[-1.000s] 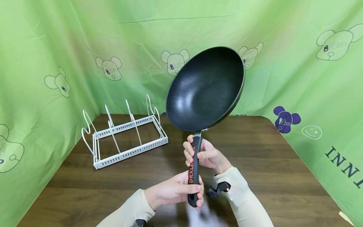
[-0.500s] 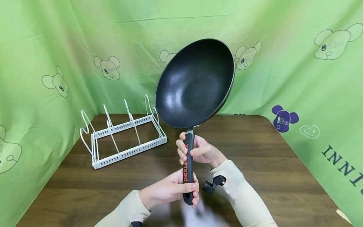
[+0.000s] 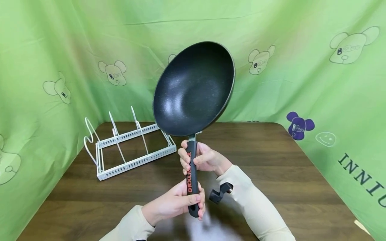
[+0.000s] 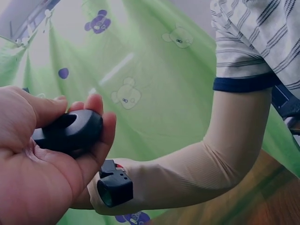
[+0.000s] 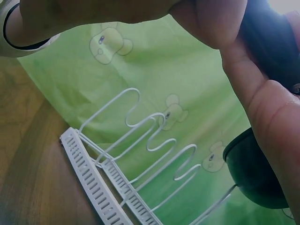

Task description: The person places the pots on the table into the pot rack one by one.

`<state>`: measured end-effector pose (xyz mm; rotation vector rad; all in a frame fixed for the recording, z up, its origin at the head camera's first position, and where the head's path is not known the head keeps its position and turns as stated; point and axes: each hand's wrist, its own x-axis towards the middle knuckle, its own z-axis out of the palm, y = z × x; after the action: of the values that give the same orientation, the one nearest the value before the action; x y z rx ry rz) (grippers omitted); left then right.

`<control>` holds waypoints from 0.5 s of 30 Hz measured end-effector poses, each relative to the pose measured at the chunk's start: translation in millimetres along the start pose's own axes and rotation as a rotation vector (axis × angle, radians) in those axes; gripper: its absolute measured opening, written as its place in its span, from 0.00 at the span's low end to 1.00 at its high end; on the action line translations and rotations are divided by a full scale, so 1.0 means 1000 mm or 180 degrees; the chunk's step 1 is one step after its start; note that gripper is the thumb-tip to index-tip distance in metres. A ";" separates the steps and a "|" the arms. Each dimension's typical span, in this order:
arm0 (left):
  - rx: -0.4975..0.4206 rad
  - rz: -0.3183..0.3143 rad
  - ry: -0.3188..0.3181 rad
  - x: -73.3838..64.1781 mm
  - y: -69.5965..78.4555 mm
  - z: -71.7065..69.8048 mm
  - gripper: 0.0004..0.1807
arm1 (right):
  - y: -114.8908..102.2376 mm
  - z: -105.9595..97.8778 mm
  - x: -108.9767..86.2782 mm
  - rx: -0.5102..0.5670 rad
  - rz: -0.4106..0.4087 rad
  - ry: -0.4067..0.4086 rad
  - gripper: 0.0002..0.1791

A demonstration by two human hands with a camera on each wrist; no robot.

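A deep black wok (image 3: 196,90) is held up over the table, its hollow inside facing me and its handle pointing down. My right hand (image 3: 205,159) grips the upper part of the black handle (image 3: 192,174), just below the metal neck. Lower down, my left hand (image 3: 178,201) holds the handle's end, thumb across the front. In the left wrist view the handle's end with its hanging hole (image 4: 75,131) lies between thumb and fingers. The right wrist view shows part of the wok (image 5: 258,173) behind my right hand (image 5: 262,93).
A white wire pan rack (image 3: 137,164) with upright dividers stands on the left of the wooden table (image 3: 256,201); the wok overlaps its far right corner in the head view. Green printed cloth (image 3: 301,67) surrounds the table's back and sides.
Both hands have carried the wok to the left and slightly up, so it now covers the rack's far right end in the head view. Both grips are unchanged.
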<state>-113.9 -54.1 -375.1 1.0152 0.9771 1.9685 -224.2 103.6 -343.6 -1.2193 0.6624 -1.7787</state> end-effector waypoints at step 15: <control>0.0042 0.0257 0.0053 -0.007 0.003 0.002 0.05 | -0.001 0.003 0.017 0.0004 0.0184 0.0050 0.18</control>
<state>-109.3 -61.0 -373.9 1.0620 0.9731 2.0418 -224.2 89.7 -334.0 -1.1752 0.6986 -1.7421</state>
